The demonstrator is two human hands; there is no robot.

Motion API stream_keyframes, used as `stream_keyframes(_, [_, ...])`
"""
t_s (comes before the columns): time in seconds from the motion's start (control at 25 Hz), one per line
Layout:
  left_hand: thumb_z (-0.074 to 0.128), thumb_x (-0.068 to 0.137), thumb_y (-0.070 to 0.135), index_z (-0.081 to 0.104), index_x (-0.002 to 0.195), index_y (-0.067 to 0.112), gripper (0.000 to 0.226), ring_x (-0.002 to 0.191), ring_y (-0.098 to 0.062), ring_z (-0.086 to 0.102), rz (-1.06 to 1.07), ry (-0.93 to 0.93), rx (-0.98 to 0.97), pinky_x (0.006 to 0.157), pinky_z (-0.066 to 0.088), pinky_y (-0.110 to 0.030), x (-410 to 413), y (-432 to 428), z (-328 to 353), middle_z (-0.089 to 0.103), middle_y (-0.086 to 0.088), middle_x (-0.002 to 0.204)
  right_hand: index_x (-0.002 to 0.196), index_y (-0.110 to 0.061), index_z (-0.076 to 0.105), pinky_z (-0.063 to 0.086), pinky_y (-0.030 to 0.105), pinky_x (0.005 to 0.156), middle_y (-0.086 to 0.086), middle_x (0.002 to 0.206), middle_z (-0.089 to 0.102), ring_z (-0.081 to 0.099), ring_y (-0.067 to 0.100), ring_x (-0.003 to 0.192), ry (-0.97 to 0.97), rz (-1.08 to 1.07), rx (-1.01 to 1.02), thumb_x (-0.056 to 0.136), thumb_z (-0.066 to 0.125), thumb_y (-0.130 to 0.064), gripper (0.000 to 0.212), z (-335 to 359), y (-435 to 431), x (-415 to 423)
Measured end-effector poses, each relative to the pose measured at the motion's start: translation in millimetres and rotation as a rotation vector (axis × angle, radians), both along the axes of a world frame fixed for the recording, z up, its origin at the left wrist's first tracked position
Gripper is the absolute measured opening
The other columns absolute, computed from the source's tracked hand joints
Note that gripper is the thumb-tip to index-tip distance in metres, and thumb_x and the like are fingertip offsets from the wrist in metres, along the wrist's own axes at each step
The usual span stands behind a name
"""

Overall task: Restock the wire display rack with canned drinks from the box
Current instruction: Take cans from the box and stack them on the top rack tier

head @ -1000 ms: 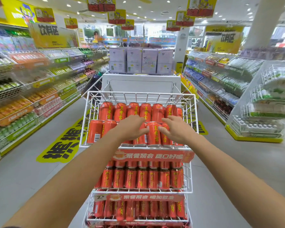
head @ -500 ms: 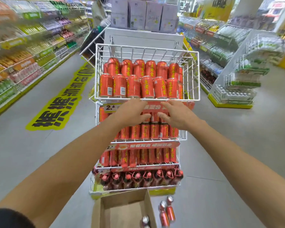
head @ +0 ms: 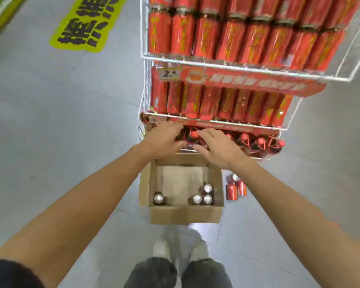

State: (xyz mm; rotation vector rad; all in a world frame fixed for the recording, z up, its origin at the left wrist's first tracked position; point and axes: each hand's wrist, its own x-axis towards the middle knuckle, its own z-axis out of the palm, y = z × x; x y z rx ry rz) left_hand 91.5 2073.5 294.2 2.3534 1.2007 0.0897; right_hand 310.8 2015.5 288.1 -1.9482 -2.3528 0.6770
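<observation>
A: Status on the restock?

B: Head view only, and it's motion-blurred. Left hand [head: 164,138] and right hand [head: 218,148] are both out past the far rim of the box [head: 185,215], level with the bottom tier of the rack [head: 237,68]. Fingers [head: 206,133] on both are spread, near straight. Nothing held in either.

A: Touching the rack?

B: Left fingertips are at that tier's front edge. Can't tell through the blur if there's contact. Right hand hovers just beside it, over the bottles [head: 260,142] in that tier.

A: Where's the stock?

B: Four cans [head: 197,198] upright in the box. One is at the left wall, three are clustered on the right. The box sits on the floor [head: 71,142] right up by the rack's foot, I'd guess to keep the lift short. A few loose cans [head: 232,191] sit just beside its right wall.

A: Room in the rack?

B: Shelved cans [head: 227,38] pack the front rows of the tiers above. I can't see whether there are gaps behind.

A: Next?

B: My read is the hands go down into the box, one can each. Tops are showing, so a top-down grip should do. The risk is knocking the cluster of three.
</observation>
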Motion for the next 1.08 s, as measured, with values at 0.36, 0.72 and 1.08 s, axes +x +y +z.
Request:
stream_keyframes(0.36, [0.058,0.097,0.048,0.047,0.143,0.008,0.062,0.128,-0.033,0.05,0.067,0.221,-0.34,0.102,0.04,-0.038,-34.4,-68.9,-442.6,0.055,-0.014,0.134,0.158,-0.018,0.035,0.045,0.045,0.11,0.008,0.153,0.044,0.045,0.031,0.139,-0.104,0.118,-0.413,0.101,0.035,-0.06,0.07,-445.8,-61.6,18.9])
stream_keyframes(0.72, [0.063,0.093,0.052,0.054,0.138,0.008,0.064,0.122,-0.03,0.056,0.175,0.217,-0.501,0.097,0.048,-0.038,-37.9,-79.6,-578.9,0.06,-0.012,0.131,0.147,-0.021,0.046,0.043,0.048,0.107,0.009,0.14,0.056,0.055,0.031,0.128,-0.136,0.31,-0.579,0.099,0.05,-0.056,0.06,-578.2,-64.9,34.1])
stream_keyframes(1.08, [0.08,0.083,0.038,0.054,0.132,0.014,0.06,0.11,-0.02,0.06,0.268,0.365,-0.753,0.098,0.054,-0.038,-51.7,-90.0,-608.0,0.061,-0.003,0.127,0.123,-0.026,0.07,0.041,0.04,0.107,0.001,0.125,0.07,0.062,0.024,0.118,-0.052,0.353,-0.665,0.095,0.063,-0.053,0.039,-598.7,-69.9,34.9])
